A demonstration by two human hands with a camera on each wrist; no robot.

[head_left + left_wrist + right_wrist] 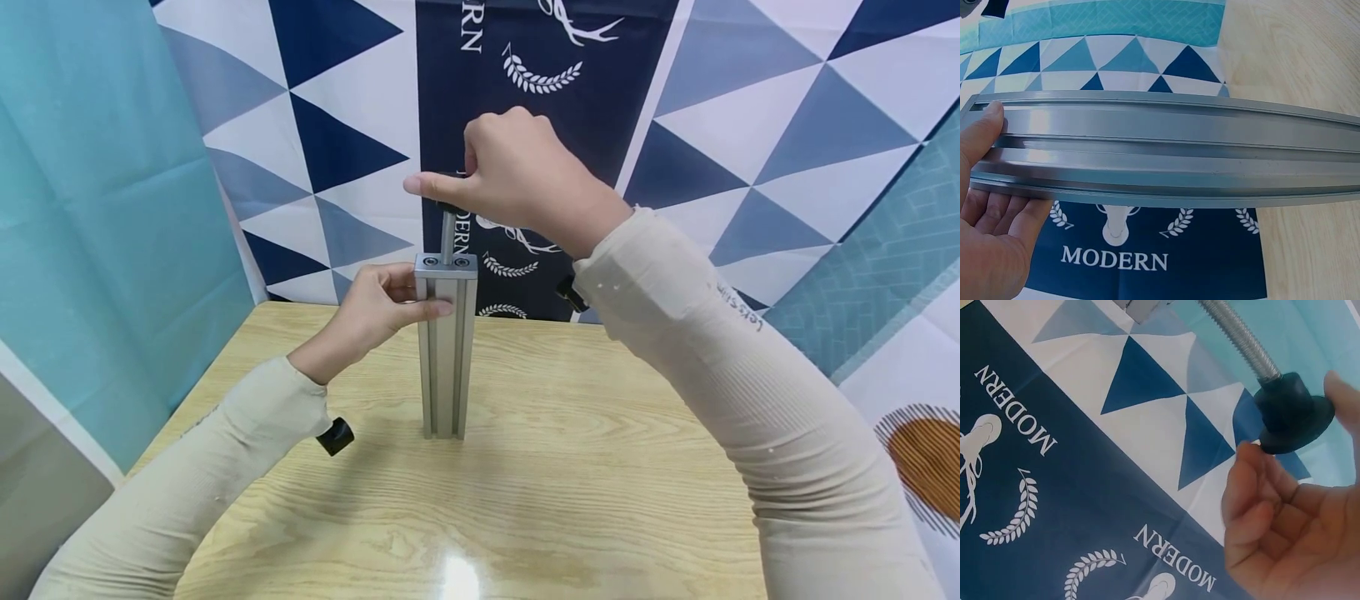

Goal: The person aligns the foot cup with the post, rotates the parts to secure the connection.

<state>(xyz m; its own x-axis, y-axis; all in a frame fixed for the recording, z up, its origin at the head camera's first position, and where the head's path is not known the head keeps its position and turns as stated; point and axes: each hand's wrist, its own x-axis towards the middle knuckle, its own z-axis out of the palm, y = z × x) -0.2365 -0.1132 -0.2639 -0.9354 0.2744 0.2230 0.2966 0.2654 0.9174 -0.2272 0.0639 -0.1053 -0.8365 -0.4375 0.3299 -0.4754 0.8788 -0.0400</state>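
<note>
An aluminium profile (444,367) stands upright on the table, its grooved side filling the middle of the left wrist view. Near its top, my left hand (369,307) grips it, thumb on the near face and fingers round the far side. A metal end plate (433,273) with two bolts caps the profile. Out of that plate rises the threaded rod (1241,337) of a levelling foot, whose black round base (1294,419) is uppermost. My right hand (517,171) pinches the base between thumb and fingers. In the head view that hand mostly hides the base.
The wood-grain table (585,483) extends around the profile's lower end. Behind it hangs a patterned cloth (352,158) with triangles and a dark printed strip. A teal cloth (97,183) hangs on the left. Small black devices (335,437) sit at both wrists.
</note>
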